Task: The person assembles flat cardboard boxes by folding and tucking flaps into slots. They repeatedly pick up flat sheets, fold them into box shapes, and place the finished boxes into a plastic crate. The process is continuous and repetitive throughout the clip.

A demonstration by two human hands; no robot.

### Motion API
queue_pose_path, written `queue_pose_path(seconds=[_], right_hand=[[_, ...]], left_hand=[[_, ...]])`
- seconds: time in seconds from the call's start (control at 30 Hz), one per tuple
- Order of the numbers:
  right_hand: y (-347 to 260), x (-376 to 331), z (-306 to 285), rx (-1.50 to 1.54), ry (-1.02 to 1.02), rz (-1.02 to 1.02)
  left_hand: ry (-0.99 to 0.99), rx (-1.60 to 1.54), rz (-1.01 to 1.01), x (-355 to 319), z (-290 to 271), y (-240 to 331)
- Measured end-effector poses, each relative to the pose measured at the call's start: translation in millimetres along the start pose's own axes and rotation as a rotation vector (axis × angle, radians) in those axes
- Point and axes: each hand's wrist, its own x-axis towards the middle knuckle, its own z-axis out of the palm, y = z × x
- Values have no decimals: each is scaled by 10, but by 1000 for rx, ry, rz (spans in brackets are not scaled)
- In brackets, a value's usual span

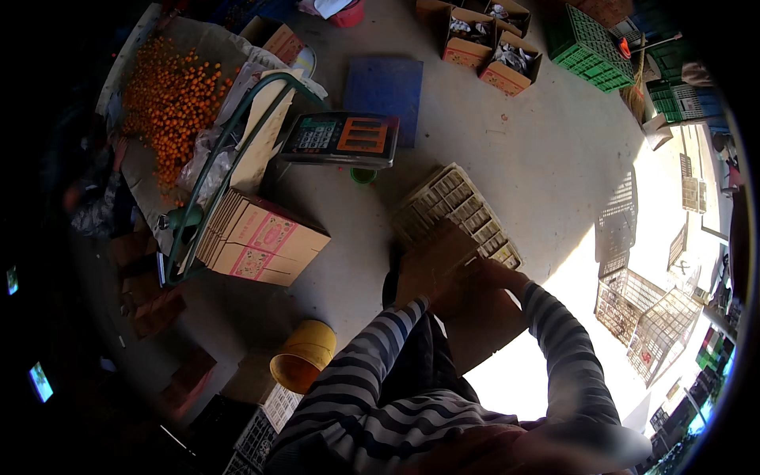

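partly over the near side of the crate [467, 204], touching cardboard [483, 331] with left hand [443, 291] and right hand [497, 275], cannot tell finger spread or firmness of grip in shadow, judged light and stiff but prone to creasing, best held by opposite edges.

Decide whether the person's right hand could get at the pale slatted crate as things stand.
Probably yes: the right hand appears close to the near corner of the pale crate, with nothing visible between them, though it seems occupied with the brown cardboard.
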Motion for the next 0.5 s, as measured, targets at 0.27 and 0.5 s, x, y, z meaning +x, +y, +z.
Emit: queue_pose_path(seconds=[0.27,0.5], right_hand=[[-77,-1162,43,-323,73,-188],[478,-1127,698,57,375,172]], left_hand=[[-324,311,252,436,-822,95],[-369,193,321,602,-489,45]])
